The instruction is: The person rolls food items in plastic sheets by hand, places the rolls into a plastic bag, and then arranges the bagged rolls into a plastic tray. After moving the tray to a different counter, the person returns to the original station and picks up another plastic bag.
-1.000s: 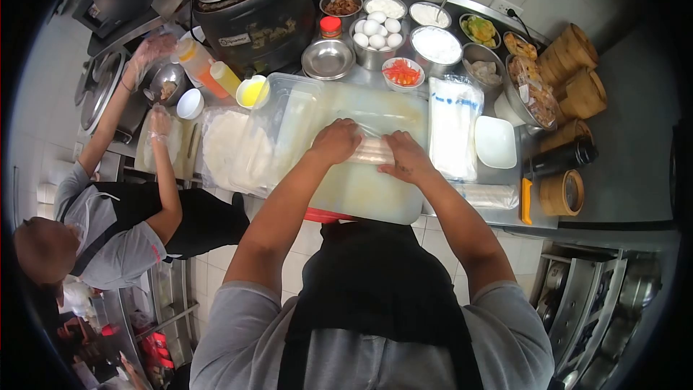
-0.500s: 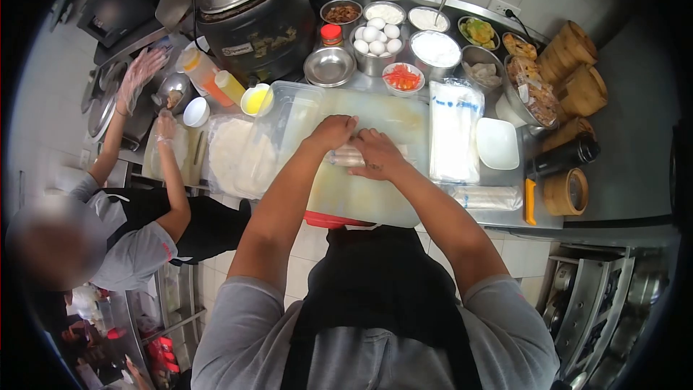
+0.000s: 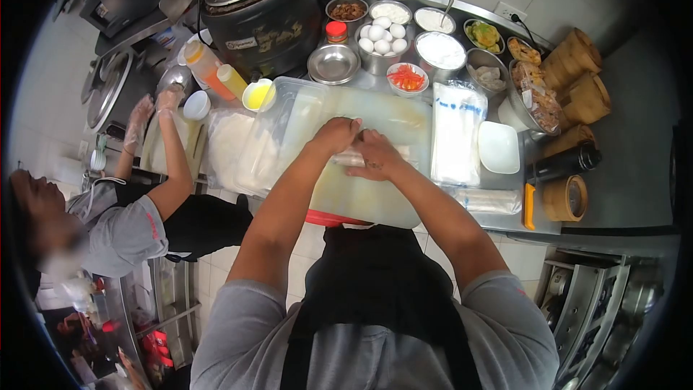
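A pale cutting board (image 3: 375,198) lies in front of me, and across it rests a whitish roll (image 3: 349,157) that looks wrapped in clear film. My left hand (image 3: 336,136) is closed at the roll's left part, fingers curled inward. Beside it my right hand (image 3: 375,155) bends over the roll, its fingers touching it near my left fingertips. What the fingertips pinch is hidden. Left of the board, a clear plastic tray (image 3: 263,148) partly covers a flat white round sheet (image 3: 227,148) in plastic.
Behind the board stand a steel bowl of eggs (image 3: 381,40), a steel plate (image 3: 333,64) and red strips in a bowl (image 3: 407,80). At right are wrapped white sheets (image 3: 458,133), a white dish (image 3: 499,147) and an orange-handled knife (image 3: 529,206). A gloved co-worker (image 3: 119,227) works at left.
My hands stay at the roll with little visible movement. The co-worker's gloved hands have come closer together near the steel bowl, and their head has turned. The view has shifted slightly.
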### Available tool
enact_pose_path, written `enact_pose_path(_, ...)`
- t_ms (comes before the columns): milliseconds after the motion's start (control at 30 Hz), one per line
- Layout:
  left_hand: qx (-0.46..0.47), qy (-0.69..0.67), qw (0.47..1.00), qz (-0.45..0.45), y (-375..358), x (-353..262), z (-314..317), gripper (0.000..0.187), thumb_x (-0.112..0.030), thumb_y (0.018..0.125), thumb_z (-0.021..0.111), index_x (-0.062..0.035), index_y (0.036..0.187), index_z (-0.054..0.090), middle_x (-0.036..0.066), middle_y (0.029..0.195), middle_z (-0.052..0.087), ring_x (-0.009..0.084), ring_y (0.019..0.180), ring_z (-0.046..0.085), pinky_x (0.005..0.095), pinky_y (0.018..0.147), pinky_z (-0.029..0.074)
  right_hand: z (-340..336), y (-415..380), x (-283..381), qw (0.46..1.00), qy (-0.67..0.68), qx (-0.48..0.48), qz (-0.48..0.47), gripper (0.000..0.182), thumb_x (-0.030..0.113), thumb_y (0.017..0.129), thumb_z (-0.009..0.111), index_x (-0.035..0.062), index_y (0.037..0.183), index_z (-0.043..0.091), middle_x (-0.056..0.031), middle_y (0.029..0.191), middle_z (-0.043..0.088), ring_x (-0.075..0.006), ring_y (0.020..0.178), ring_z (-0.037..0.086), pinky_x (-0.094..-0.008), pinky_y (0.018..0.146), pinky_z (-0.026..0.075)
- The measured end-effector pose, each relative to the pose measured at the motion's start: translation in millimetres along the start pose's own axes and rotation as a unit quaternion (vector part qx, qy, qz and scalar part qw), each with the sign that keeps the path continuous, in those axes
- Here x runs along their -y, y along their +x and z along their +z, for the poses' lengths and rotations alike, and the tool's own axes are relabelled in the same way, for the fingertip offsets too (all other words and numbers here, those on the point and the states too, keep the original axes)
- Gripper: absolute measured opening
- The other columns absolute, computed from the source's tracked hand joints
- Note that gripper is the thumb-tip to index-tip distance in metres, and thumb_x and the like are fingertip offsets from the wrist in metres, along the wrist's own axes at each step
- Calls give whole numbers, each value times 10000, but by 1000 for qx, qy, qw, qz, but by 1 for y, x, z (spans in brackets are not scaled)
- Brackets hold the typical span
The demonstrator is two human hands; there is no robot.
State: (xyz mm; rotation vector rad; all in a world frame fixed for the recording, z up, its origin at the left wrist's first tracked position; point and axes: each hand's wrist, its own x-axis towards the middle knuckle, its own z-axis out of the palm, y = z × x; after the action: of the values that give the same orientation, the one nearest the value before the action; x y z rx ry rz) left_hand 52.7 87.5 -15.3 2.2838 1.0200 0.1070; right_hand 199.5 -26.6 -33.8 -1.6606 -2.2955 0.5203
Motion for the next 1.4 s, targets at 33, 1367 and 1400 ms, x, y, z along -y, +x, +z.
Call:
enact_pose_path(33, -25, -13, 999, 16, -3, 2, 2, 574, -402, 1060, 326, 26, 892, 671, 267, 953, 678, 461, 956, 614, 518, 901, 455, -8, -6, 1, 1000, -1, -1, 0, 763, 532, 749, 749, 91, 1340, 553, -139, 1147, 512, -314, 1129, 460, -431, 971, 387)
enact_pose_path(1367, 34, 160, 979, 123, -99, -18, 18, 621, -214, 634, 799, -32, 1170, 543, 159, 1119, 626, 323, 1123, 588, 449, 1053, 367, -31, -105, 4, 997, -46, -63, 11, 599, 350, 763, 792, -3, 1206, 597, -137, 1122, 567, -305, 1103, 523, -401, 990, 396)
enact_pose_path(1400, 45, 151, 980, 122, -98, -19, 16, 612, -218, 632, 800, -38, 1161, 549, 157, 1114, 628, 319, 1118, 591, 445, 1041, 369, -31, -105, 4, 997, -46, -57, 8, 591, 348, 764, 791, -2, 1200, 600, -137, 1121, 567, -304, 1101, 523, -400, 984, 398)
